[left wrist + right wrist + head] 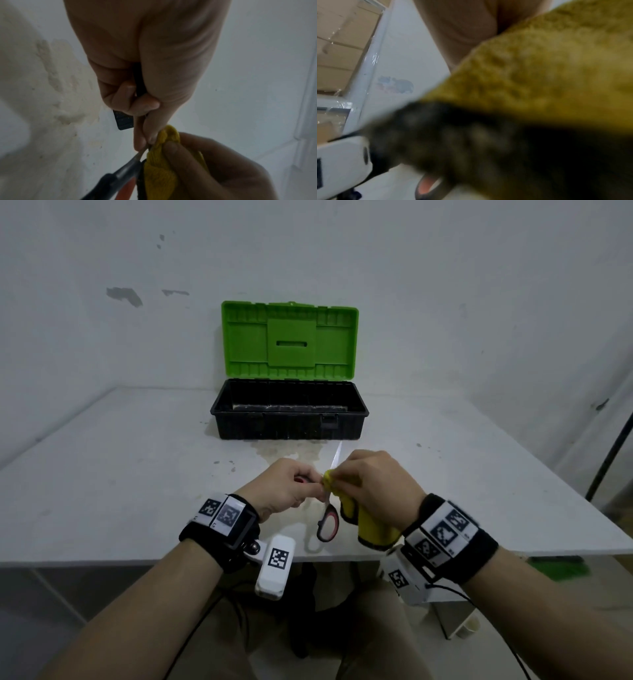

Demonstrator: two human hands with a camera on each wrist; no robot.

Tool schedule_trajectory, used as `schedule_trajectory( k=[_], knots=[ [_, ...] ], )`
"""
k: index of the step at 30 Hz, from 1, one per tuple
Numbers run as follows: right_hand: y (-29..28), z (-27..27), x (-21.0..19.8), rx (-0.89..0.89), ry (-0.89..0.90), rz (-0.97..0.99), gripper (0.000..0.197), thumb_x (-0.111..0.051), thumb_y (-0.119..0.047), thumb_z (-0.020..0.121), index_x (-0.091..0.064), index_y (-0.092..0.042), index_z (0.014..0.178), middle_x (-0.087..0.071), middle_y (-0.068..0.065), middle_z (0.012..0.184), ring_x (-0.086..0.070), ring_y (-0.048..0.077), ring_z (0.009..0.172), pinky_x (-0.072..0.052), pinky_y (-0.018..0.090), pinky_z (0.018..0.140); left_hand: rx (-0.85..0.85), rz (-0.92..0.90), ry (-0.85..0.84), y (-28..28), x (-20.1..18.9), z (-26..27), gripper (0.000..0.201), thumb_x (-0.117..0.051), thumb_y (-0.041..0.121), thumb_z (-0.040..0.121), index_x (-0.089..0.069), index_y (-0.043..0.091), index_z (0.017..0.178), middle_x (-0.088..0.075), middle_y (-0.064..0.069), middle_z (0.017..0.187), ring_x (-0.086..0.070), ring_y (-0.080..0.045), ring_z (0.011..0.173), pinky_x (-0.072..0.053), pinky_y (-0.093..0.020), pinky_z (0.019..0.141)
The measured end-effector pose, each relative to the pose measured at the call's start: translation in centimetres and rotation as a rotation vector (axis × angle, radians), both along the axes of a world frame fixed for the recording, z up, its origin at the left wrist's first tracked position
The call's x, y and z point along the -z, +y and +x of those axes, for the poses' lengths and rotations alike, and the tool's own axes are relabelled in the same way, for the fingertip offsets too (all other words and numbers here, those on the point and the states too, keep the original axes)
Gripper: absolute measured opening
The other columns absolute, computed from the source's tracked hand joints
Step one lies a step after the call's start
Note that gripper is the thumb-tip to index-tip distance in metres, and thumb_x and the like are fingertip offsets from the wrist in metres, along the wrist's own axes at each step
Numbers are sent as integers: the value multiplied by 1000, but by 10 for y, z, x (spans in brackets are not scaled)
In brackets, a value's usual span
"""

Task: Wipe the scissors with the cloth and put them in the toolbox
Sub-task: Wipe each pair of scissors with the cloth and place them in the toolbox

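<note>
Red-and-black scissors [328, 523] hang above the white table [137, 474] near its front edge, blades spread. One blade tip points toward the toolbox and one handle loop dangles below. My left hand [310, 486] grips the other handle and pinches the metal near the pivot; the left wrist view shows this blade [132, 165] and my left hand [145, 140]. My right hand [346, 474] pinches a yellow cloth [371, 527] around a blade beside the left fingers. The cloth [539, 67] fills the right wrist view. The toolbox [359, 409] stands open behind, green lid [289, 340] upright.
The toolbox sits against the back wall at the table's middle, and its black tray looks bare inside. A stained patch [291, 450] marks the table just in front of it. A dark cable [613, 453] runs down past the table's right edge.
</note>
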State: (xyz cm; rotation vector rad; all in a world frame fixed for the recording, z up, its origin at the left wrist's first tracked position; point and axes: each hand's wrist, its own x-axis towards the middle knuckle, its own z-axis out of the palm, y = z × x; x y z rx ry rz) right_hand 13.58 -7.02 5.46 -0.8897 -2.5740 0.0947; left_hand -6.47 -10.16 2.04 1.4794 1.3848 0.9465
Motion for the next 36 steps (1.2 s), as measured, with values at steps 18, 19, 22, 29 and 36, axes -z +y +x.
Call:
schedule_trajectory(
  k=[18, 19, 22, 29, 36],
  knots=[
    [1, 1, -15, 137, 46, 5, 16, -61, -34, 90, -75, -25, 94, -65, -1, 91, -60, 18, 82, -51, 35, 75, -214, -56, -196, 3, 15, 11, 23, -55, 19, 101, -70, 4, 92, -72, -5, 81, -39, -10, 49, -37, -18, 48],
    [-2, -1, -11, 120, 9, -5, 19, -60, -36, 91, -75, -25, 95, -65, -1, 90, -60, 18, 81, -52, 35, 74, -210, -56, -201, 3, 15, 13, 26, -54, 20, 102, -70, 2, 93, -71, -4, 78, -39, -11, 49, -37, -18, 48],
    [-6, -9, -2, 91, -99, -41, 25, -53, -40, 94, -73, -27, 102, -60, -2, 92, -60, 17, 79, -52, 33, 70, -194, -28, -200, 1, 12, 18, 31, -49, 20, 104, -67, 0, 88, -64, 1, 65, -39, -11, 49, -36, -18, 47],
    [7, -3, -13, 163, -189, -57, 23, -52, -32, 95, -73, -23, 99, -58, -1, 97, -60, 21, 84, -52, 34, 74, -271, 33, -160, 2, 13, 11, 26, -49, 22, 104, -68, 7, 95, -66, -7, 78, -39, -12, 50, -38, -22, 53],
    [-9, -17, -17, 40, -165, -27, 24, -50, -35, 96, -73, -27, 97, -54, -3, 91, -58, 17, 78, -50, 30, 67, -157, 76, -182, 1, 9, 22, 37, -40, 19, 106, -62, 0, 82, -54, 0, 62, -38, -13, 53, -32, -20, 47]
  ],
)
